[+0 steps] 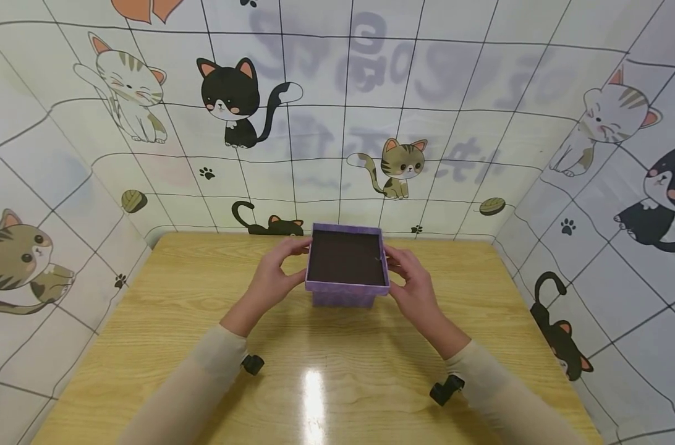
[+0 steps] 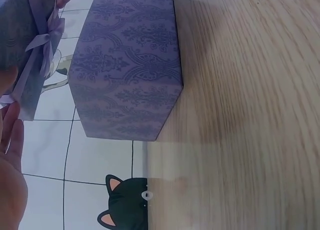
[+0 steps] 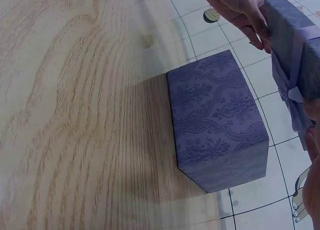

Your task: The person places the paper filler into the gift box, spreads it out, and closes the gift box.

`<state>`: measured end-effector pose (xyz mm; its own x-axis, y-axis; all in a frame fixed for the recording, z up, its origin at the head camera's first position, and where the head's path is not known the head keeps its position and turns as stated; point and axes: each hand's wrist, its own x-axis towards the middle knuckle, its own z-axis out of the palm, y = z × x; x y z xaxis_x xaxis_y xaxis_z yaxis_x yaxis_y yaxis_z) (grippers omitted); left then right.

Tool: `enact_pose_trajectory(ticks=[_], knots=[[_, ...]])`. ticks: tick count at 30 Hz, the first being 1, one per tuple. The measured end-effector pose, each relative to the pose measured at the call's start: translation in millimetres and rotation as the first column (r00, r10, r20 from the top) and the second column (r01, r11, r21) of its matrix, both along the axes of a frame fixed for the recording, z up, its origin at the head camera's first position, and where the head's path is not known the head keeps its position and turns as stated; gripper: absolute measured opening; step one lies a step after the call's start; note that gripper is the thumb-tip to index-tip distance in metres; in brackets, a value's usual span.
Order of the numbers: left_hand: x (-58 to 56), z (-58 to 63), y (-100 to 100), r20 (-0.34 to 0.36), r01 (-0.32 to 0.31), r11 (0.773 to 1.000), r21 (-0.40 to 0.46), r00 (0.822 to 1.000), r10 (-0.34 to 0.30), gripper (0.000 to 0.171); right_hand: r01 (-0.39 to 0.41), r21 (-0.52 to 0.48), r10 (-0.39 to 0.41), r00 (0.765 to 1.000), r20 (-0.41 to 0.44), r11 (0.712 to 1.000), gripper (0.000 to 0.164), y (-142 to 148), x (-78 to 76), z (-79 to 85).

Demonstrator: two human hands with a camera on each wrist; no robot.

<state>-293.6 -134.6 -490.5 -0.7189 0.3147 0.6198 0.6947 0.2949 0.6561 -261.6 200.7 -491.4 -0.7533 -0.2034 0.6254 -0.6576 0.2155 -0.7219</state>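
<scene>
A purple box lid (image 1: 346, 258) is held over a purple box (image 1: 343, 300), its dark brown inside facing up toward the head camera. My left hand (image 1: 271, 278) grips the lid's left side between thumb and fingers. At the opposite side, my right hand (image 1: 414, 284) grips it in the same way. A pale ribbon with a bow (image 2: 44, 40) crosses the lid's outside, seen from below in both wrist views. The patterned box (image 3: 215, 110) stands on the table beneath, with a gap between it and the lid; its top is hidden in the head view.
The wooden table (image 1: 326, 352) ends at a white grid-lined sheet (image 1: 326, 130) with cartoon cats, which rises behind and on both sides. The box stands near the table's back edge. Small black cameras (image 1: 252, 363) are strapped to both wrists.
</scene>
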Motion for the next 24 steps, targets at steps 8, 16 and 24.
enact_pose_trajectory(ticks=[8,16,24], knots=[[3.5,4.7,2.7,-0.004,-0.049,0.999,0.000,0.999,0.049,0.062,0.069,0.000,-0.069,0.996,-0.061,0.998,0.058,-3.8,0.8,0.7],[4.8,8.4,5.8,0.055,-0.038,0.997,0.074,0.998,0.034,0.049,0.095,0.040,-0.090,0.989,-0.118,0.995,0.047,0.5,-3.4,7.1],[5.4,9.9,9.7,0.201,0.014,0.969,0.248,0.977,-0.066,0.038,0.018,0.045,-0.017,1.000,-0.017,0.999,0.033,3.1,-3.9,14.8]])
